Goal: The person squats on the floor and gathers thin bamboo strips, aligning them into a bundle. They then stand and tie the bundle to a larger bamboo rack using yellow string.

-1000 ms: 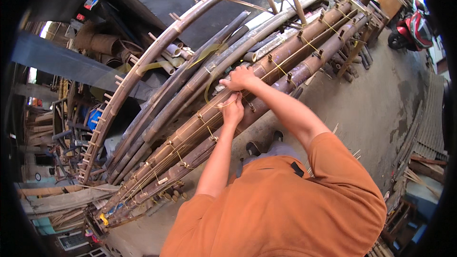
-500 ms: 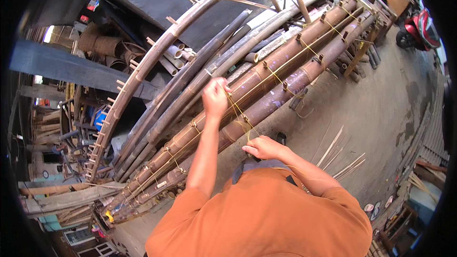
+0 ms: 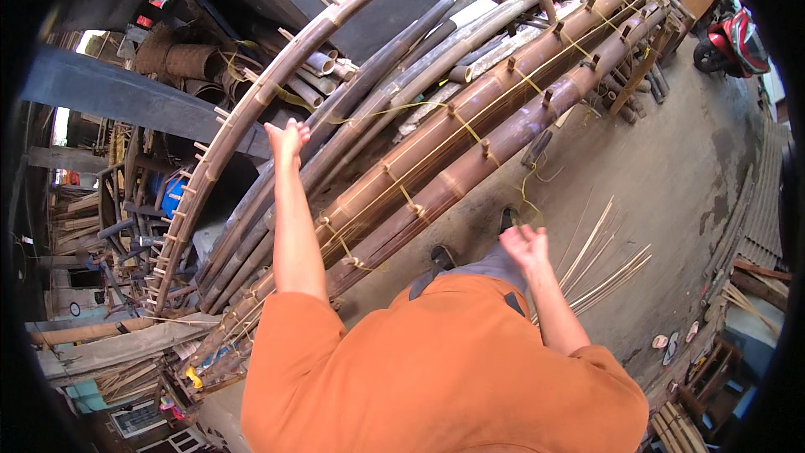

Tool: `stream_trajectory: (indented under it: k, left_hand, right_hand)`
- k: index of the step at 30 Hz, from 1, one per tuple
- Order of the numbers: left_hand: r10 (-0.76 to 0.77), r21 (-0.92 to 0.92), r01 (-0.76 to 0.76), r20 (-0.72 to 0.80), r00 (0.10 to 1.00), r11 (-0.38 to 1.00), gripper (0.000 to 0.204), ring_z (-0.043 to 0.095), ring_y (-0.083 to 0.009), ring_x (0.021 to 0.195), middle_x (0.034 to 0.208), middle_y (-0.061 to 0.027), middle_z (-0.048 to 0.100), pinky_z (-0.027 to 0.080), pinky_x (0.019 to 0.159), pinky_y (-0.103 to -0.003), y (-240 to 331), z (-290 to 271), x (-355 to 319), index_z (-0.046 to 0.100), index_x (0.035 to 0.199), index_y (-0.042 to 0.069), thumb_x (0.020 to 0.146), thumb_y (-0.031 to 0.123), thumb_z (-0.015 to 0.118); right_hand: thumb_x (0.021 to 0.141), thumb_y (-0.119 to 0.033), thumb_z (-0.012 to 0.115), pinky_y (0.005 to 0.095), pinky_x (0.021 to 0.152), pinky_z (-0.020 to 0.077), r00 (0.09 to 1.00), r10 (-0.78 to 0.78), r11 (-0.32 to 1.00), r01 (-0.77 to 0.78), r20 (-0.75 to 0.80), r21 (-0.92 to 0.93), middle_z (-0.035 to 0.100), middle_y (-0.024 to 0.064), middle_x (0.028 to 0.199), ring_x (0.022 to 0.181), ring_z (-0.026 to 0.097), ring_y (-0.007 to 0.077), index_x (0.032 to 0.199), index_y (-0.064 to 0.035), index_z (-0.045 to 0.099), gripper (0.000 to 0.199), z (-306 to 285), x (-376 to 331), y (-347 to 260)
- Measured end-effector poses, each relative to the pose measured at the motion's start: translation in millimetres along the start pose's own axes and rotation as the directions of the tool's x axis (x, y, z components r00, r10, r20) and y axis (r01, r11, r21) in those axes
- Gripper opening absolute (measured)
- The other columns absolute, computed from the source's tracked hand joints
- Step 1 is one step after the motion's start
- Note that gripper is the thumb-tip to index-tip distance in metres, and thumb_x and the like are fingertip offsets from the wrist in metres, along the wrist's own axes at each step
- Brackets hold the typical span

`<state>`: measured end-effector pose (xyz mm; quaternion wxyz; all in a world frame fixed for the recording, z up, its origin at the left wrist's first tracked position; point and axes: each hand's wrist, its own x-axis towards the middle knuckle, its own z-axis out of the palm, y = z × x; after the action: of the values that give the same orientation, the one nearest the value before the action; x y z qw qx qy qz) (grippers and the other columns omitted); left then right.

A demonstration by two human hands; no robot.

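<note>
Two long brown bamboo poles (image 3: 436,151) run side by side diagonally before me, with short pegs along them and yellow cords stretched lengthwise and tied across. Beyond the poles my left hand (image 3: 288,141) is raised with its fingers apart. A loose yellow strand (image 3: 402,106) loops through the air from a peg on the far pole toward the space past that hand. On the near side, my right hand (image 3: 526,246) is spread open, palm up. Another thin yellow strand (image 3: 523,189) hangs from the near pole and ends close to its fingertips; no grip on it shows.
A curved bamboo piece with pegs (image 3: 277,75) arches over stacked grey poles (image 3: 369,101). Thin bamboo strips (image 3: 599,256) lie on the concrete floor (image 3: 662,176) at my right. A red motorbike (image 3: 740,44) stands far right. Cut bamboo and baskets (image 3: 186,59) fill the left.
Both hands have opened and swung apart: the left out to the far left, the right to the right and nearer. The yellow strands they were pulling at the poles now hang loose in the air.
</note>
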<state>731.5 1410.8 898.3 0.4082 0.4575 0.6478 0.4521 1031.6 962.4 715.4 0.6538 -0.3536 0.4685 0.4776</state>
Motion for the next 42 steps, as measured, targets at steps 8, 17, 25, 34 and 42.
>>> stream_trajectory:
  k: [8,17,25,34,42]
  left_hand:
    - [0.073,0.611,-0.552,0.63,0.773,0.568,0.038,0.064,-0.031,0.104,0.104,-0.0178,0.069,0.041,0.099,-0.044,-74,10,-213,0.056,0.121,0.009,0.089,0.029,0.062]
    - [0.268,0.486,-0.549,0.533,0.803,0.68,0.03,0.059,-0.0364,0.108,0.109,-0.0198,0.065,0.033,0.096,-0.054,-85,19,-213,0.061,0.117,0.011,0.101,0.032,0.046]
    - [0.156,0.546,-0.43,0.476,0.865,0.72,0.038,0.064,-0.0367,0.094,0.092,-0.0162,0.07,0.03,0.096,-0.059,-92,10,-209,0.068,0.108,0.014,0.101,0.04,0.04]
    - [0.373,0.003,-0.412,0.417,0.829,0.911,0.025,0.063,-0.0124,0.065,0.074,-0.01,0.067,0.05,0.062,-0.028,-6,47,-177,0.066,0.092,-0.002,0.099,0.017,0.051]
    - [0.321,0.454,-0.532,0.463,0.826,0.714,0.032,0.063,-0.0444,0.092,0.097,-0.0236,0.067,0.049,0.083,-0.052,-89,38,-76,0.068,0.103,0.006,0.096,0.031,0.049]
  right_hand:
    - [0.101,-0.03,0.045,0.0315,0.069,0.0485,0.722,-0.331,0.877,0.473,0.608,-0.084,0.064,0.0032,0.085,0.082,0.06,0.0134,0.094,-0.0093,0.06,0.027,129,-93,172]
    - [0.094,-0.066,0.034,0.0447,0.089,0.0484,0.259,0.321,-0.868,0.465,0.911,0.174,0.068,0.0235,0.102,0.093,0.065,0.0343,0.109,-0.0043,0.07,0.073,270,-95,199]
    - [0.096,-0.027,0.049,0.0384,0.057,0.041,0.169,0.642,0.028,0.97,0.748,-0.243,0.049,0.0085,0.059,0.061,0.041,0.013,0.069,0.0023,0.052,0.04,220,-211,140]
    - [0.093,-0.028,0.053,0.0498,0.064,0.0433,0.474,0.578,-0.326,0.88,0.664,-0.345,0.052,0.0241,0.063,0.067,0.056,0.0424,0.067,0.0022,0.053,0.04,115,-108,110]
    - [0.083,-0.022,0.062,0.0439,0.09,0.0471,0.231,0.499,-0.766,0.568,0.835,0.3,0.066,0.0193,0.099,0.091,0.063,0.0343,0.093,-0.0018,0.067,0.023,67,-112,169]
